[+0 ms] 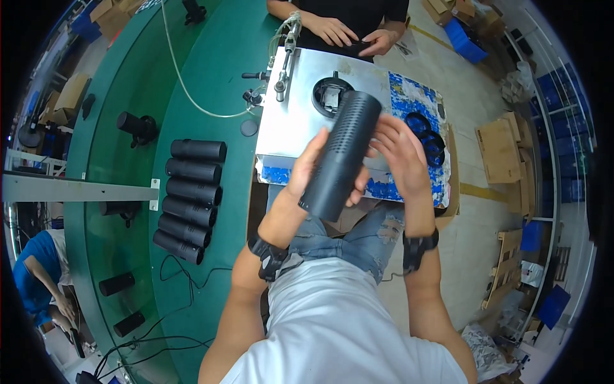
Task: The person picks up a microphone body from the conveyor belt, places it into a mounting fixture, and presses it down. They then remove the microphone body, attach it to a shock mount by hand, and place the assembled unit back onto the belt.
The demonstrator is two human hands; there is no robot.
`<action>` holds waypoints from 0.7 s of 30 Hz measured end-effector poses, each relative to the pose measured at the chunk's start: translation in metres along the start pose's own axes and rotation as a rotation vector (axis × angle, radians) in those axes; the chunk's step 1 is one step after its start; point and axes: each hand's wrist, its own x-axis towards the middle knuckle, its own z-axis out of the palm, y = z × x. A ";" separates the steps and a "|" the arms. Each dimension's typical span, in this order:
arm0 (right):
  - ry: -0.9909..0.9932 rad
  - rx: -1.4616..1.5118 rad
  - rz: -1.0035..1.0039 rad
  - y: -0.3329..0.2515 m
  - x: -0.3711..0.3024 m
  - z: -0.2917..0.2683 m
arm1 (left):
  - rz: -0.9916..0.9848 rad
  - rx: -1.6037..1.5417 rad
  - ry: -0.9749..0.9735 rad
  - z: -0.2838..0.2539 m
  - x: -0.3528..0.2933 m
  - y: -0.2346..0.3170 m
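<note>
A black cylindrical housing [341,157] with rows of small slots lies tilted in my left hand [307,168], whose thumb is on its near-left side and whose fingertips come round from beneath. My right hand [406,157] is beside the upper right of the cylinder, fingers apart and slightly curved; whether the fingertips touch it I cannot tell. Just beyond the cylinder's far end, a round black fixture [329,96] with a metallic centre sits on a silver metal box [297,131]. Black rings [435,150] lie to the right on a worn blue-and-white surface [409,89].
Several similar black cylinders [192,192] lie in a column on the green bench [224,70] at left. A lever clamp with tubing [281,83] stands on the box's left edge. Across the box are a co-worker's hands [358,38]. Black cables [192,288] trail at lower left.
</note>
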 end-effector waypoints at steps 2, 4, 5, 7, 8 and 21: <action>-0.258 0.366 0.133 0.008 0.029 0.014 | -0.072 -0.041 -0.082 -0.006 0.007 -0.007; -0.415 0.677 0.061 0.022 0.045 0.018 | -0.084 -0.099 -0.129 -0.004 0.012 -0.010; -0.461 0.804 -0.002 0.029 0.050 0.017 | -0.081 -0.097 -0.130 -0.003 0.012 -0.009; -0.293 0.617 -0.016 0.021 0.052 0.012 | 0.136 0.198 0.334 0.001 0.002 -0.005; -0.113 0.424 -0.040 0.013 0.052 0.013 | 0.139 0.204 0.336 0.002 -0.002 -0.002; -0.719 0.584 -0.279 0.014 0.079 0.012 | -0.037 -0.102 0.142 -0.036 -0.012 0.005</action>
